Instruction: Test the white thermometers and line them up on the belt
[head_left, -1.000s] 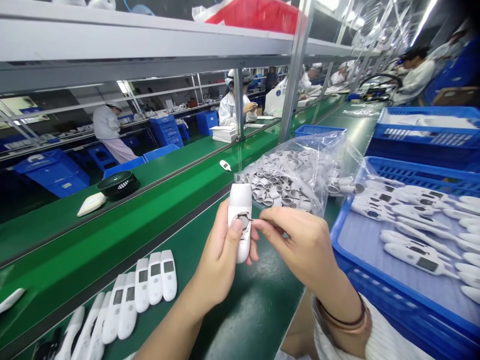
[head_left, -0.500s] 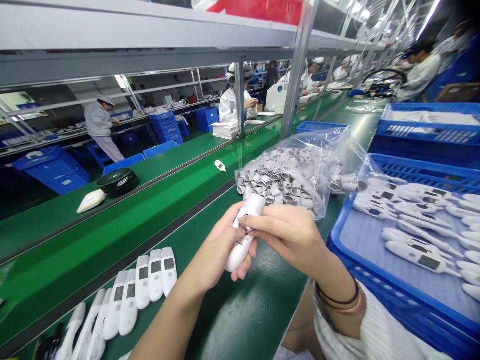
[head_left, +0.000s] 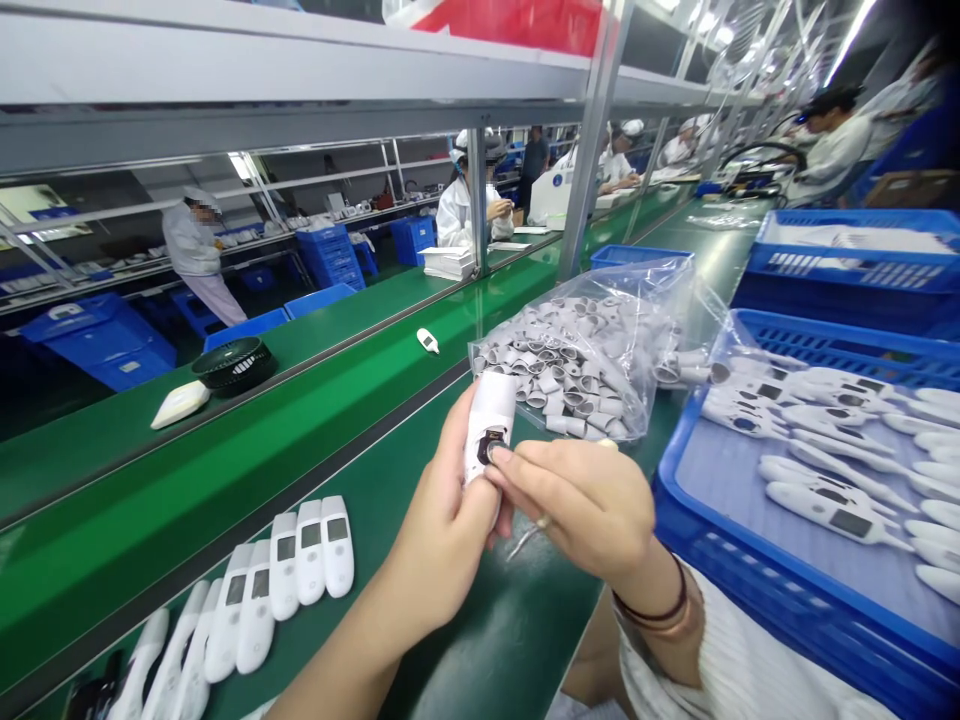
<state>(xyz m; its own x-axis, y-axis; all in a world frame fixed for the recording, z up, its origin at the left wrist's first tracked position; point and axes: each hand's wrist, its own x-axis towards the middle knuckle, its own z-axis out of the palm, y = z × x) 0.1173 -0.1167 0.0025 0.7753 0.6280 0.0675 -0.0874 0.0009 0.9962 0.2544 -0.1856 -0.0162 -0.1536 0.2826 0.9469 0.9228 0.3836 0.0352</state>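
Note:
My left hand is wrapped round a white digital thermometer, its back turned up and a pale grey cap on its far end. A dark battery opening shows in the thermometer's back. My right hand pinches a small round silvery piece, seemingly a button cell, at the edge of that opening. From under my right hand sticks out a thin silvery strip, its kind unclear. Several finished-looking white thermometers lie in a row at the lower left, screens up.
Beyond my hands lies a clear plastic bag of grey caps. To the right stands a blue basket of white thermometers. One thermometer lies on the green belt. A metal post rises ahead; co-workers sit farther off.
The thermometer has tilted more upright in my left hand, and its dark opening has come into view. My right hand has shifted slightly down. The thermometer on the belt has moved left.

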